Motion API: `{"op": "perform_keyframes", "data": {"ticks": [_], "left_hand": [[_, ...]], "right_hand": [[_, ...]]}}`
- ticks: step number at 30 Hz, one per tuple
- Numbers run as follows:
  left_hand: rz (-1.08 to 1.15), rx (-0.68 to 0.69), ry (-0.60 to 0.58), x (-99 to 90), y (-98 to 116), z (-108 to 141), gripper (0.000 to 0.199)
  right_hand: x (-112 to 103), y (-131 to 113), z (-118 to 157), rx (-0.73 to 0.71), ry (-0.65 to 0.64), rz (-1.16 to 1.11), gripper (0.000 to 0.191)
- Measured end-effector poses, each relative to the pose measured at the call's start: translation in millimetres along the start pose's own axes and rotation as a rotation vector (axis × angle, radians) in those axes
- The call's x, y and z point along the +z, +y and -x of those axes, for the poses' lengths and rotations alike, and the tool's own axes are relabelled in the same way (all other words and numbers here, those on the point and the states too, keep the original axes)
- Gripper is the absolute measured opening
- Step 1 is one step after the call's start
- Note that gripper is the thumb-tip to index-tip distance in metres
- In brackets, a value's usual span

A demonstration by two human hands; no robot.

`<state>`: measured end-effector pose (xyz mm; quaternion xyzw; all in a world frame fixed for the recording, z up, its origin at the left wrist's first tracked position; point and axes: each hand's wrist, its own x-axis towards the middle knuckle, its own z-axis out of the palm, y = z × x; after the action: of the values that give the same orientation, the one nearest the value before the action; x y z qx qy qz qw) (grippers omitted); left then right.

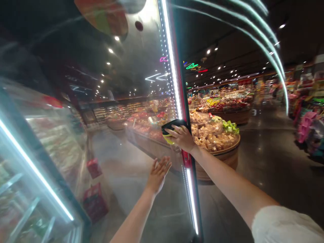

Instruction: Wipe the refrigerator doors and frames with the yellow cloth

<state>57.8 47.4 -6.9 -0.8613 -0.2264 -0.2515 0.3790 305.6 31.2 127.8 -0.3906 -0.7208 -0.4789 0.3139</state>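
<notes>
Bare forearms rise from the bottom of the view, the left forearm [134,219] near the middle and the right forearm [227,182] running in from the lower corner. At far left, shelves of a refrigerated case [17,202] sit behind a bright LED strip [35,168], blurred and hard to read. Red shopping baskets [95,202] show farther along, though it is hard to tell whether they stand behind the pane or are reflected in it. The left hand [159,173] is open wide with its fingers spread, palm toward a large glass door [121,141], and may be touching it. Beyond the pane, the right hand [181,136] curls narrowly around a black-and-yellow cleaning pad [172,130], pressing it to the glass beside the red-and-black door frame [188,175]. Past the frame stands a round wooden bin [222,165] heaped with packaged snacks, its contents too small to identify. A polished dark floor [265,158] stretches between the displays under a dark ceiling [227,44] dotted with spotlights. A white sleeve [283,226] is cut off at lower right, and pink-stocked shelves [305,126] crowd the right edge.
</notes>
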Motion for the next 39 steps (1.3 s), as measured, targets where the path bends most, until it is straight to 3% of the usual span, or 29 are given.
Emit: {"op": "perform_keyframes", "data": {"ticks": [4,8,12,16,20,26,33,39], "left_hand": [[0.045,0.002,-0.064,-12.0,-4,-40,0.072],[0.059,-0.037,-0.073,-20.2,-6,-77,0.065],[0.065,-0.082,-0.027,-27.9,-4,-103,0.061],[0.038,-0.13,0.05,-35.2,-1,-117,0.07],[0.024,-0.124,0.129,-43.5,-5,-135,0.071],[-0.069,-0.183,0.21,-58.9,-20,-170,0.07],[-0.14,-0.271,0.204,-81.4,-46,-197,0.072],[-0.175,-0.286,0.17,-96.4,-61,-197,0.071]], "right_hand": [[-23,22,2,0.106,-0.067,0.066,0.04],[-40,35,17,0.277,-0.146,0.105,0.054],[-37,38,25,0.377,-0.147,0.072,0.066],[-23,38,14,0.396,-0.013,0.006,0.064],[-20,47,-24,0.397,0.134,-0.072,0.056],[-27,82,-108,0.344,0.281,-0.19,0.057],[-27,124,-201,0.273,0.387,-0.308,0.06],[-21,155,-270,0.22,0.476,-0.487,0.058]]}}
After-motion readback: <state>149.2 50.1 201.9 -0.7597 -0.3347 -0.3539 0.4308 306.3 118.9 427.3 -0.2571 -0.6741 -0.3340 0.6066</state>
